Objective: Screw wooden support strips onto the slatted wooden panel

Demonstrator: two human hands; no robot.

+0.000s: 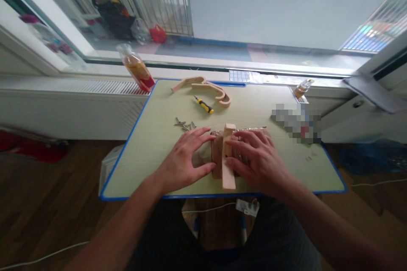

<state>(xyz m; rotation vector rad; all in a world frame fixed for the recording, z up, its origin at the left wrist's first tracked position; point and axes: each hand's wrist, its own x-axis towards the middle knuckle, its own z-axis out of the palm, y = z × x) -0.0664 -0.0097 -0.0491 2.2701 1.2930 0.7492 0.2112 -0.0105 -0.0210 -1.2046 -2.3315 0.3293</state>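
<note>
In front of me, a flat brown wooden board (217, 156), partly under bubble wrap, lies near the table's front edge. Across it rests a pale wooden bar (229, 173), running from front to back. My left hand (182, 159) is open, its thumb and fingertips spread at the board's left edge. My right hand (259, 156) lies over the wrapped right part, fingers apart and stretched toward the bar, with fingertips against or very near it. Its palm hides much of the board. Several screws (186, 125) lie loose beyond my left hand. A yellow and black screwdriver (204, 105) sits farther back.
Curved wooden pieces (208, 87) lie at the back of the blue-edged table (149, 135). A blurred-out item (297, 123) is at the right. A drink bottle (136, 67) leans near the radiator, and a smaller bottle (303, 88) stands at the back right corner.
</note>
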